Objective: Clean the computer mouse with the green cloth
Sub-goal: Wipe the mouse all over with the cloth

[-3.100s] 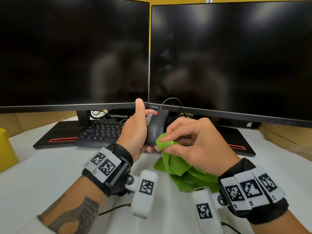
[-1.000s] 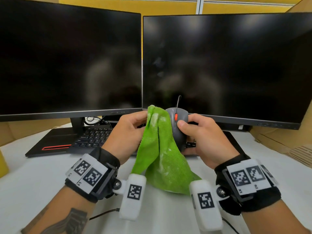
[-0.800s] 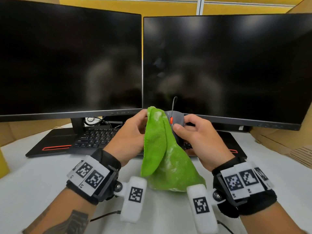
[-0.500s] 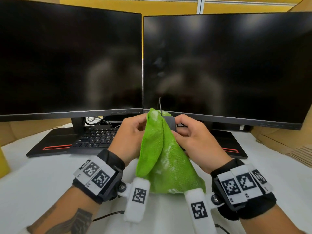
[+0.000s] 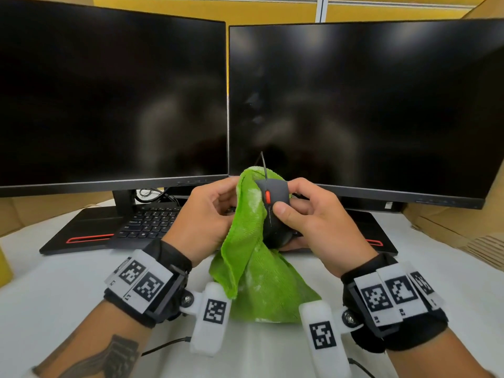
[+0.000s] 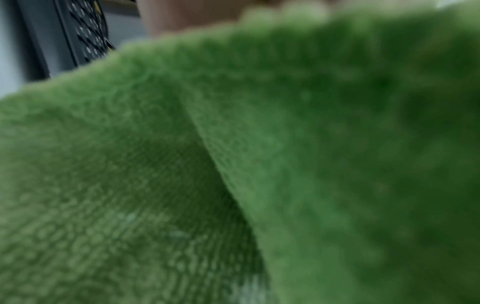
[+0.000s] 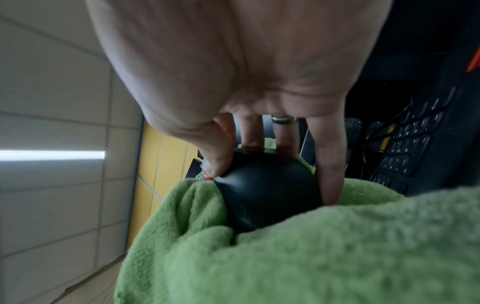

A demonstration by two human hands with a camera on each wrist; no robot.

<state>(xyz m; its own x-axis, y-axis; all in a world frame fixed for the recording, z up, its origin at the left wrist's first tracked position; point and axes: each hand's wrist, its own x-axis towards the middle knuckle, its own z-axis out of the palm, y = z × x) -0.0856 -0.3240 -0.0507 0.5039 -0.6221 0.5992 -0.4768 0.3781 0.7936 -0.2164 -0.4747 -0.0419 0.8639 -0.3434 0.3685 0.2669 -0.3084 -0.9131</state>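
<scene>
- Left hand (image 5: 203, 218): fingers curled round the upper fold of the fuzzy bright-green microfibre cloth (image 5: 246, 249), pressing it against the left flank of the mouse. Judgement: keep the fabric taut there so the pile rubs rather than bunches.
- Green cloth hangs from the hands; its lower end rests on the white worktop (image 5: 54, 290) near the front edge, centre.
- Black wired computer mouse with red scroll wheel (image 5: 274, 211): held up off the worktop, nose up, in front of the two dark monitors.
- Right hand (image 5: 313, 222): grips the mouse, thumb on top beside the wheel, fingers behind. Judgement: rotate the mouse against the cloth; mind the cable.
</scene>
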